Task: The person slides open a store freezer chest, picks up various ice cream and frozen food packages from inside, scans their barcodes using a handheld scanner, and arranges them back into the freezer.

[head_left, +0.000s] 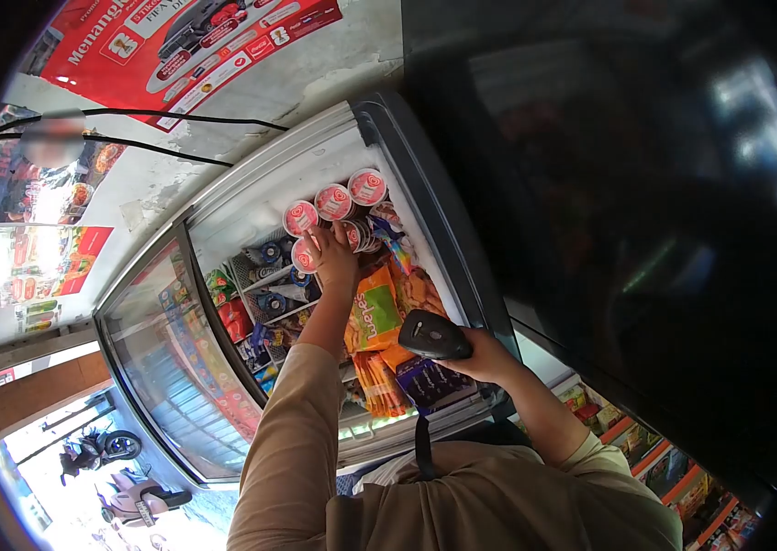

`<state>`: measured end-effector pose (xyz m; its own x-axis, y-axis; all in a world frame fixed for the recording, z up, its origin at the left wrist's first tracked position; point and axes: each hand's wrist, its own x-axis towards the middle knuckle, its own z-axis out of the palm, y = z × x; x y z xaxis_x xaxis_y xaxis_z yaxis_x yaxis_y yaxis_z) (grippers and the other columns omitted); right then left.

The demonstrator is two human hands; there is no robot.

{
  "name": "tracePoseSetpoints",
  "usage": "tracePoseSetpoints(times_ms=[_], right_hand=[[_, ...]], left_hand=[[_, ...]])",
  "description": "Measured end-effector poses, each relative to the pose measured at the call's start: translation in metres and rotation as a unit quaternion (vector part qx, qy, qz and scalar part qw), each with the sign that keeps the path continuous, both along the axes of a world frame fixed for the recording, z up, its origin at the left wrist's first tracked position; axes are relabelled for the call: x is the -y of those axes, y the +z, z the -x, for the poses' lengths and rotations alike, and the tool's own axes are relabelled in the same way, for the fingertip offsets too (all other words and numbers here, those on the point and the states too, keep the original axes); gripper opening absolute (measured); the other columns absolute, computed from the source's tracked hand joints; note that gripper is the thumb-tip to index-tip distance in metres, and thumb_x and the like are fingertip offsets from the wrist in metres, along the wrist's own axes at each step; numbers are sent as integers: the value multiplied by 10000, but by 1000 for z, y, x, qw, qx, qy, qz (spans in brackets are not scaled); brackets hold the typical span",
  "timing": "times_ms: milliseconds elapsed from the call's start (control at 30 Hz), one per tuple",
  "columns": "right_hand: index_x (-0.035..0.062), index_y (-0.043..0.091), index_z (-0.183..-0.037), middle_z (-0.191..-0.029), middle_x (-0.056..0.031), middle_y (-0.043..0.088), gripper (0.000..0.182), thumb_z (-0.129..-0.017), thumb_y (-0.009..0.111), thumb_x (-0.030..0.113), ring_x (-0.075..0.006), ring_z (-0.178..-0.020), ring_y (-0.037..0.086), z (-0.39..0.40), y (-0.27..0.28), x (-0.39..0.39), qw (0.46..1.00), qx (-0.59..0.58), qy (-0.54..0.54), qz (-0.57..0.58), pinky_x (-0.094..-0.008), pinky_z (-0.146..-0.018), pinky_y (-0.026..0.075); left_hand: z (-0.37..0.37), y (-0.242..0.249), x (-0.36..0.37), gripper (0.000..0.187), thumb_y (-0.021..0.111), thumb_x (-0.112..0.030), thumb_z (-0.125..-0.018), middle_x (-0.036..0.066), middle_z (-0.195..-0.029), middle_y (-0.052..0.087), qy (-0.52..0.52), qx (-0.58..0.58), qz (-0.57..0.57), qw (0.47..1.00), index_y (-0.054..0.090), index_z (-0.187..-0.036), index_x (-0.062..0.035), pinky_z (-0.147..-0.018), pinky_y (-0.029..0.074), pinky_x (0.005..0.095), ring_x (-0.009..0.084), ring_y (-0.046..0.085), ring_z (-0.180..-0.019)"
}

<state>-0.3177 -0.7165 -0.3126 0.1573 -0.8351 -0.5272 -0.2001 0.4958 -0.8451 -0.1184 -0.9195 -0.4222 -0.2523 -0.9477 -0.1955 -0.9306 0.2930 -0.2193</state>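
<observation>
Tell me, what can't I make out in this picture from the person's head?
All in the head view:
- Whether the left hand grips a cup: its own fingers hide the contact.
- The face of the black handheld device toward the freezer: turned away.
- Small print on the cup lids: too small.
- The red poster's full text: cut off by the top edge.

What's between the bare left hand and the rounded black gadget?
A green and orange packet lies between left hand and gadget, in the head view.
</observation>
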Motion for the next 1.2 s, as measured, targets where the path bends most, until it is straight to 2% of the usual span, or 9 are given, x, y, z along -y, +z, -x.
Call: tracePoseSetpoints(times_ms=[333,367,600,700,800,867,933,1000,1200], right_hand=[[48,596,-1075,-938,-151,663,415,-722,743,211,-236,-894,642,-2,-8,-1,1000,7,2,1,-328,-772,476],[51,594,-1082,-940,-149,663,421,-721,742,209,-238,-895,641,-3,-6,0,1000,0,10,4,-331,-774,477],[65,589,-1103,-944,-135,665,441,-717,741,215,-251,-904,639,-5,3,3,999,-23,39,21,-342,-787,476],[63,592,-1096,-950,-131,664,435,-717,742,217,-249,-910,636,-6,8,3,999,-8,27,-16,-339,-791,474],[58,601,-1075,-949,-129,664,415,-713,747,199,-236,-902,635,-5,5,1,1000,-5,18,15,-331,-788,472],[56,605,-1064,-944,-121,665,403,-710,749,184,-222,-895,632,-6,8,2,1000,11,8,15,-327,-786,470],[54,608,-1052,-938,-113,666,391,-706,752,169,-209,-887,630,-8,8,0,999,28,2,15,-323,-783,469],[49,609,-1035,-897,-92,665,372,-703,751,140,-165,-836,620,-11,5,-1,997,57,-22,49,-308,-755,469],[43,615,-1001,-850,-62,656,317,-714,736,105,-106,-766,590,-23,17,3,988,99,-57,107,-280,-707,467]], left_hand=[[-6,-16,5,714,656,-327,-723,108,-1316,434,-5,-128,47,991,366,-1313,-46,-1089,-3,530,291,215,-1345],[-5,-14,4,635,645,-229,-707,94,-1222,484,-22,-182,73,980,383,-1253,-40,-1090,30,539,281,232,-1335],[-12,3,-5,722,692,-273,-647,101,-1267,442,9,-259,76,963,367,-1248,-37,-1089,32,542,269,266,-1313],[-19,18,-17,701,707,-227,-646,145,-1230,436,5,-315,98,944,369,-1230,-35,-1090,100,518,294,309,-1271],[-23,31,-29,666,723,-173,-666,157,-1182,447,52,-483,77,871,369,-1214,-42,-1050,244,477,300,377,-1211],[-24,26,-38,619,720,-117,-698,139,-1157,444,143,-819,-45,554,363,-1199,-51,-979,357,428,282,444,-1141],[-36,42,-48,596,701,-172,-742,123,-1197,464,222,-820,-104,517,377,-1228,-52,-970,382,407,257,481,-1120],[-46,60,-56,607,685,-254,-757,136,-1228,477,201,-903,-320,206,401,-1239,-20,-937,416,369,279,472,-1143],[-44,57,-82,725,732,-318,-700,156,-1252,480,174,-923,-331,95,409,-1280,-25,-923,415,377,266,496,-1105]])
